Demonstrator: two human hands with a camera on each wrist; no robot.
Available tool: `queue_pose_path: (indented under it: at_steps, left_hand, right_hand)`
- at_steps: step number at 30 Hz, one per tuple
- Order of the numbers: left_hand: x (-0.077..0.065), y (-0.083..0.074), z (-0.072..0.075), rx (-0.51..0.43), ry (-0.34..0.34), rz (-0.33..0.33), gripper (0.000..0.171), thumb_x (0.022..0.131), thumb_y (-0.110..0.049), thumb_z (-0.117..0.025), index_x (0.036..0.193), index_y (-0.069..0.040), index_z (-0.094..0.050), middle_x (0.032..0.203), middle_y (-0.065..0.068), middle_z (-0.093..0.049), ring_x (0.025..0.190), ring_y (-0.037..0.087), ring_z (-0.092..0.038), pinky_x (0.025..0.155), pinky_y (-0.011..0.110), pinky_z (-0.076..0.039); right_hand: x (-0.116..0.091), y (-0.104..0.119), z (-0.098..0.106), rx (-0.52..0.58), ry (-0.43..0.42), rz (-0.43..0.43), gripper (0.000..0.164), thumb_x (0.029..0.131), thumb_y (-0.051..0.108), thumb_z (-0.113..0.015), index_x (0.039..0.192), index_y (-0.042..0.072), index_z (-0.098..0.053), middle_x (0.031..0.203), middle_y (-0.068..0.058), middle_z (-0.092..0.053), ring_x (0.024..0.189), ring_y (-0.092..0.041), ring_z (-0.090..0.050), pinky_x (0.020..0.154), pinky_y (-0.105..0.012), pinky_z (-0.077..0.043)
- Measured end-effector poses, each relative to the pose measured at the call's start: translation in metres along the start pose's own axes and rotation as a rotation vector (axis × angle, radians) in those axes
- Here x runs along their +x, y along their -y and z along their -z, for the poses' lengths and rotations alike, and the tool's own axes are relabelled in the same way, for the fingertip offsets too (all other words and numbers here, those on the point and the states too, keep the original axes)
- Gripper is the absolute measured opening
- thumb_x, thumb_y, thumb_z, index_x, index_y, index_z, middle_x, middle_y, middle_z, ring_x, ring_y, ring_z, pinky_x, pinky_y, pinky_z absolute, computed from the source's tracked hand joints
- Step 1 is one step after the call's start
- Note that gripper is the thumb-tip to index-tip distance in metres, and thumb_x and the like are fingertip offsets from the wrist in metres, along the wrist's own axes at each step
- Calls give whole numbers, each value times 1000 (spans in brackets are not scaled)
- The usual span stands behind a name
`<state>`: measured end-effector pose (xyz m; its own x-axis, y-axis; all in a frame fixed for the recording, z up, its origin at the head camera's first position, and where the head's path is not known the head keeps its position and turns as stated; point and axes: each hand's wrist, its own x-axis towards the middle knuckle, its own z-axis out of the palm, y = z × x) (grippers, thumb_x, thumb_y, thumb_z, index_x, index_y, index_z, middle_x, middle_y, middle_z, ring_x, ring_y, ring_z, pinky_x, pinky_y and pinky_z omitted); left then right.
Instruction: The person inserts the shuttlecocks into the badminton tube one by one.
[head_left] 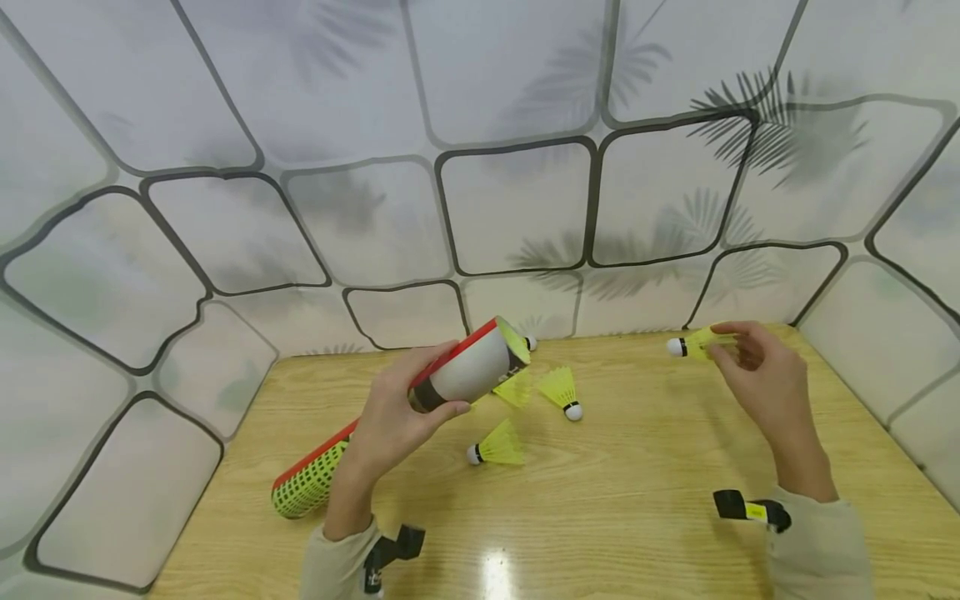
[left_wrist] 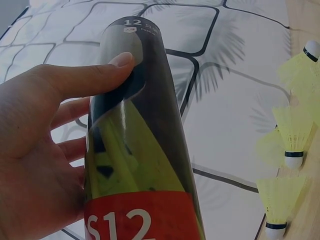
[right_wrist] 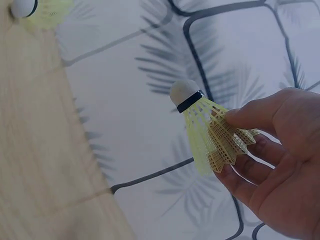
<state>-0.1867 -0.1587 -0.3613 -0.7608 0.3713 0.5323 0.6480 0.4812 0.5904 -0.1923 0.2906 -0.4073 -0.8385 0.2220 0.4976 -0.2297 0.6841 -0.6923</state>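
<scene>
My left hand (head_left: 397, 417) grips a shuttlecock tube (head_left: 472, 367) around its middle, thumb in front. The tube tilts above the table, its upper end towards the right with a yellow-green inside showing; its lower end has a green mesh print. In the left wrist view the tube (left_wrist: 145, 150) shows a red band marked S12. Well to the right, my right hand (head_left: 768, 375) pinches a yellow shuttlecock (head_left: 697, 343) by its skirt, white cork pointing left. Thumb and fingertips hold the skirt edge of that shuttlecock (right_wrist: 205, 130) in the right wrist view.
Several yellow shuttlecocks lie on the wooden table (head_left: 615, 500): one (head_left: 561, 392) right of the tube, one (head_left: 501, 446) nearer, others partly hidden behind the tube. A patterned fabric wall (head_left: 517, 217) stands at the back and both sides.
</scene>
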Motion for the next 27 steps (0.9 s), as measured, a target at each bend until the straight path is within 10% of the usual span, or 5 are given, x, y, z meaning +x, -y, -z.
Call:
queue_pose_path:
  at_steps: [8,27]
  left_hand:
    - [-1,-1,-2,2,6,6,72,78,-17,-92,143,-17,-60,136,0,-64,118,20,-62,89,46,-55]
    - [0,-8,-5,-13,7,-23,72,79,-16,-91,144,-16,-60,137,1,-63,120,20,-61,89,46,-55]
  right_hand:
    - [1,24,5,116,-77,81,24,92,2,-74,117,1,-72,96,26,-65,84,12,-61,79,-4,-45]
    - [-4,67,12,223,-106,223,31,85,-12,-75,115,-3,-72,106,4,-70,89,2,-67,83,-10,-49]
